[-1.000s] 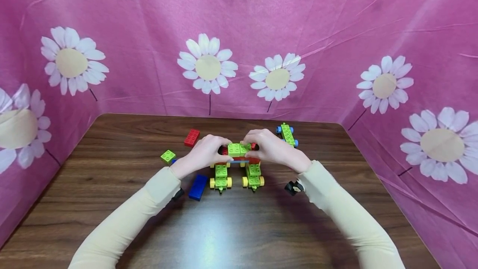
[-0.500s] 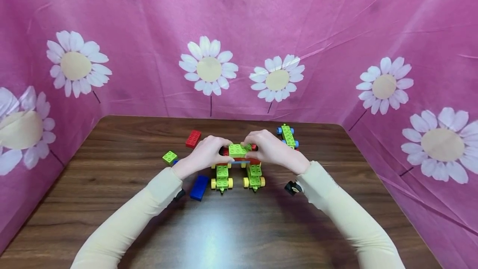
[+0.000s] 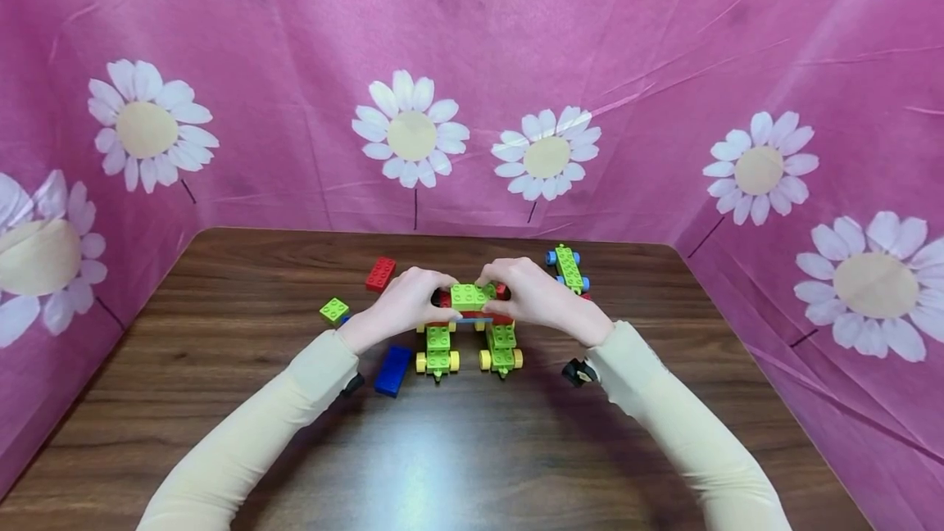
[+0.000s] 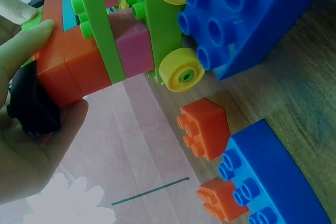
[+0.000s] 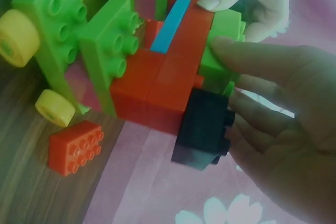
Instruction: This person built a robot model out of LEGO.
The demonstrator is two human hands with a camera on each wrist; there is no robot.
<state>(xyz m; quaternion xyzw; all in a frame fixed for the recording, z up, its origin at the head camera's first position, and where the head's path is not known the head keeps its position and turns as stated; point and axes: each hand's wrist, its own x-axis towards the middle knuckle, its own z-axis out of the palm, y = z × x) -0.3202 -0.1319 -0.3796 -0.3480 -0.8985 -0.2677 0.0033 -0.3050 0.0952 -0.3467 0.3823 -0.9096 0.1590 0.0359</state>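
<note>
Between both hands stands a toy brick model. Its two green wheeled bases, left [image 3: 438, 361] and right [image 3: 503, 360], have yellow wheels and are bridged by red bricks [image 5: 157, 85] with a thin blue piece [image 5: 172, 24]. Green bricks [image 3: 472, 295] sit on top. My left hand [image 3: 404, 304] grips the model's upper left, thumb in front; a black brick [image 4: 34, 98] lies near its palm. From the upper right, my right hand [image 3: 544, 300] pinches a green brick [image 5: 223, 51], beside another black brick [image 5: 202, 129]. The far fingertips are partly hidden.
A blue brick [image 3: 393, 370] lies left of the model. Farther back are a red brick [image 3: 381, 274] and a small green brick [image 3: 334, 310]. At back right stands a green wheeled base [image 3: 568, 267] with blue wheels. A pink flowered cloth [image 3: 472, 39] borders the wooden table [image 3: 472, 465].
The head view has shifted slightly. Both hands keep their hold at the top of the model, and the loose bricks stay where they were.
</note>
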